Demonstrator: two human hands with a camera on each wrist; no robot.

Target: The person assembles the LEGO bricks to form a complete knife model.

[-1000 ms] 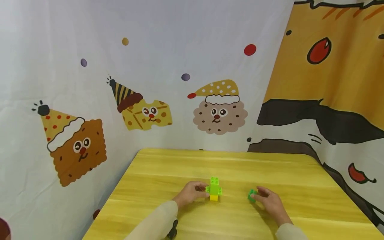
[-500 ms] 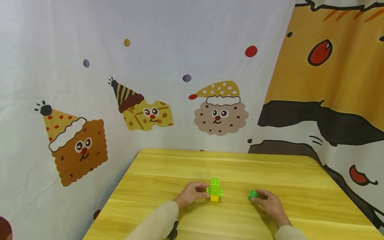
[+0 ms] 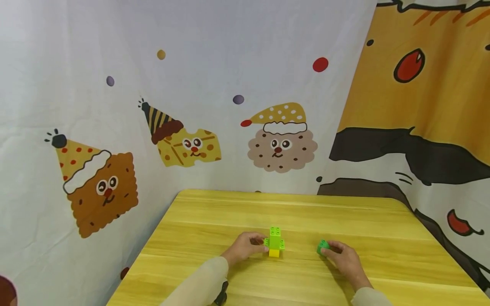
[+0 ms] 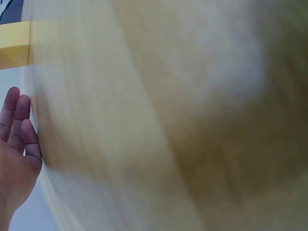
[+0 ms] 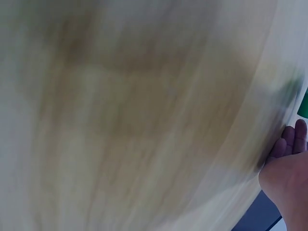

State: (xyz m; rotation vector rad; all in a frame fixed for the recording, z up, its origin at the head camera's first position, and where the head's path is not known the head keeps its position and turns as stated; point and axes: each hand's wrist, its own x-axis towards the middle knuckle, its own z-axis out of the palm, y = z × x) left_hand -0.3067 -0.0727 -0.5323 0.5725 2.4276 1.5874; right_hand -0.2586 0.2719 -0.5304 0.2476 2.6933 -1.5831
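Observation:
A small stack of toy building blocks [image 3: 274, 241] stands on the table, light green above with a little studded block jutting out on each side. Its lowest block is yellow [image 4: 14, 45], seen large in the left wrist view. From the left, my left hand [image 3: 245, 246] pinches the stack's side, thumb in front and a finger behind. To the right, my right hand [image 3: 346, 260] holds a darker green block [image 3: 323, 246] between thumb and fingers, studs upward. Only an edge of that green block [image 5: 303, 106] shows beside my fingers in the right wrist view.
The wood-grain table [image 3: 214, 208] reaches back to a white cloth [image 3: 199, 51] printed with cartoon snacks. A black strap [image 3: 220, 293] shows at my left sleeve [image 3: 200, 280].
The darker green block has turned in my right fingers, from tilted to more upright, then slightly round. My left hand and the stack stay in place.

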